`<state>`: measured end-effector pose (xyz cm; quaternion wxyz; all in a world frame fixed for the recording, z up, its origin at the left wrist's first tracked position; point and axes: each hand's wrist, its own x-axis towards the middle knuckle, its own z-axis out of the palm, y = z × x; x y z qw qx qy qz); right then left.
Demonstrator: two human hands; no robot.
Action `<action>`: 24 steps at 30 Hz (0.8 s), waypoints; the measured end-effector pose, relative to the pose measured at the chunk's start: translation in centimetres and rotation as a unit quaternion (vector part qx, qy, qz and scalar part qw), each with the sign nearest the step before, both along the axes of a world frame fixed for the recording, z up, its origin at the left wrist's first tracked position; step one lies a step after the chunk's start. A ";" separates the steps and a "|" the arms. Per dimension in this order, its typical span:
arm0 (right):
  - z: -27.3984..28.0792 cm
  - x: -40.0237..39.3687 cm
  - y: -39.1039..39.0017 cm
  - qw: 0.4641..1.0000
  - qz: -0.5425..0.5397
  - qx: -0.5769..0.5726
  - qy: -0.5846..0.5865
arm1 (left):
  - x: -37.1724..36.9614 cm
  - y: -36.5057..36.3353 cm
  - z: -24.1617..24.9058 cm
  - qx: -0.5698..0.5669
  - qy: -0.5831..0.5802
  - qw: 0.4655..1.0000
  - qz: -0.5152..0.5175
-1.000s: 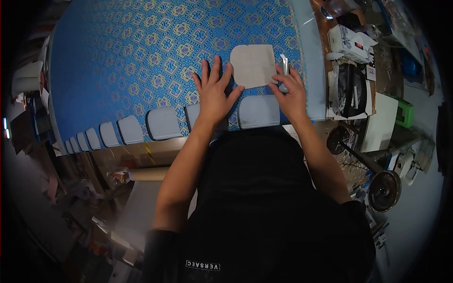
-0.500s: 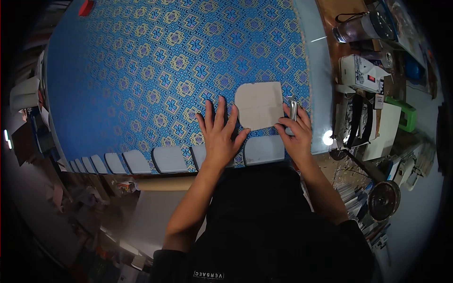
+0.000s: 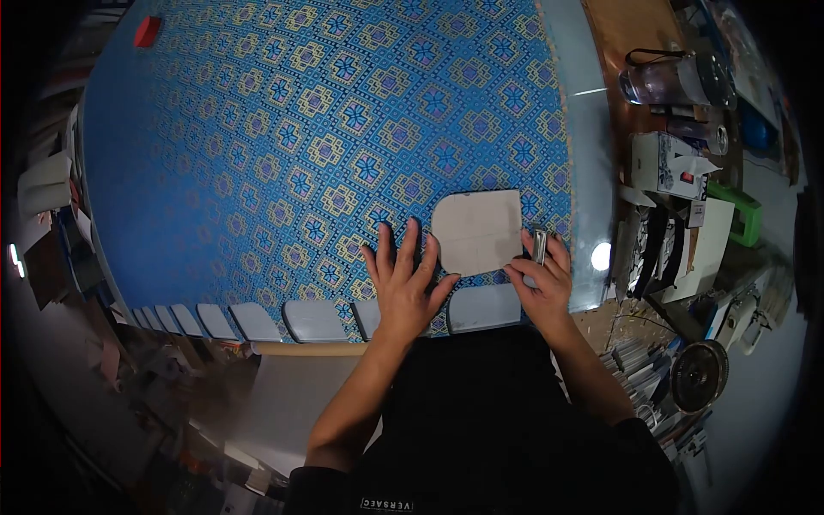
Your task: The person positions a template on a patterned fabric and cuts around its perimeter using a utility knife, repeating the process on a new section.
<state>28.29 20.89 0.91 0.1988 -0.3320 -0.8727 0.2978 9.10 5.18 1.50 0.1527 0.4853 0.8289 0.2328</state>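
Note:
A pale, flat template with rounded left corners lies on the blue patterned fabric. My left hand rests on the fabric with its fingers spread, the thumb and index finger at the template's left edge. At the template's lower right corner, my right hand holds a small metal cutter between fingers and palm, with the thumb and a fingertip by the edge. Rounded cut-outs run along the fabric's near edge and show the light tabletop beneath.
A red block sits at the far left of the fabric. To the right are a clear bottle, a tissue box, a green object and a round fan. A cardboard roll lies below the table edge.
The whole view has shifted, so the table, template and hands appear lower. Both hands keep nearly the same place beside the template.

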 end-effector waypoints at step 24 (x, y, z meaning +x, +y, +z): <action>-0.2 -0.1 0.0 1.000 0.008 0.010 0.025 | 0.0 0.2 0.3 0.009 0.003 1.000 -0.002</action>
